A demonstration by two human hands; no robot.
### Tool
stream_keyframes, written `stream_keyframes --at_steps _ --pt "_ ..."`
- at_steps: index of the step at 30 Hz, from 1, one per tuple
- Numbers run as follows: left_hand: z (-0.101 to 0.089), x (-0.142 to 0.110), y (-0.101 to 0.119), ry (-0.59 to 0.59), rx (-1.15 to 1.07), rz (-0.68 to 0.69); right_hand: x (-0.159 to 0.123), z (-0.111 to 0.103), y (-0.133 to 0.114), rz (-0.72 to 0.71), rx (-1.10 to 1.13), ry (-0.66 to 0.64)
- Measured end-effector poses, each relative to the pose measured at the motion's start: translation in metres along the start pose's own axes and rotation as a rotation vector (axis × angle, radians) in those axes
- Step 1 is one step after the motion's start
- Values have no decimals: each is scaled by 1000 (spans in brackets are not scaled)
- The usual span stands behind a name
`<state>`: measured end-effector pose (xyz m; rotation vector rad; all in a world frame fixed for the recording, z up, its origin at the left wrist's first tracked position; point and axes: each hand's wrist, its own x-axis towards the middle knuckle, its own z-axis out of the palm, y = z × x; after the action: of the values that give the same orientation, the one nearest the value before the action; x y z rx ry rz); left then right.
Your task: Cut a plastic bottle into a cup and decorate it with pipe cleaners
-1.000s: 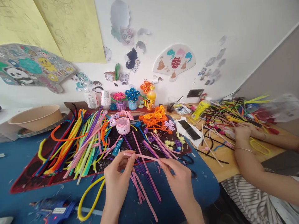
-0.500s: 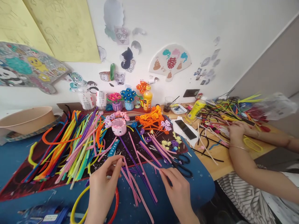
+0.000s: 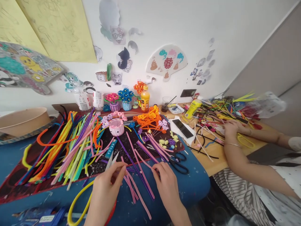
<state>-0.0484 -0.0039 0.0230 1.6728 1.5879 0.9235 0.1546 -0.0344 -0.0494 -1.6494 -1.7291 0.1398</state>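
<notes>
My left hand is closed in a pinch, thumb against forefinger; whatever it holds is hidden. Just behind it show the open blades of scissors. With thumb and forefinger, my right hand pinches the near end of a pink pipe cleaner, which slants away up to the left. Between and beneath my hands, more pink strips and a purple pipe cleaner lie on the blue table. Beyond them stands a pink pipe-cleaner pot with small flowers along its rim.
A large heap of coloured pipe cleaners covers the left. Black-handled scissors lie right of my right hand. Orange flowers, a juice bottle and a phone are farther back. Another person's arms rest at the right table.
My hands have come closer together, the right one moving left and the left one slightly lower. The scissor blades behind my left hand show more now. The view has shifted slightly.
</notes>
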Motion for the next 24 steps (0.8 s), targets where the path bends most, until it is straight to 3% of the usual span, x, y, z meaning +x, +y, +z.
stream_keyframes --at_steps 3,6,11,24 --pt "9 -1 1 -141 -29 -13 0 -7 -7 46 130 -36" --pt "22 -4 5 -185 -175 -30 -3 -16 -14 63 284 -66" --pt "40 -8 7 -122 -344 -25 -7 -21 -18 96 419 -111" --pt "42 6 1 -25 -209 -1 6 1 -11 61 392 -105"
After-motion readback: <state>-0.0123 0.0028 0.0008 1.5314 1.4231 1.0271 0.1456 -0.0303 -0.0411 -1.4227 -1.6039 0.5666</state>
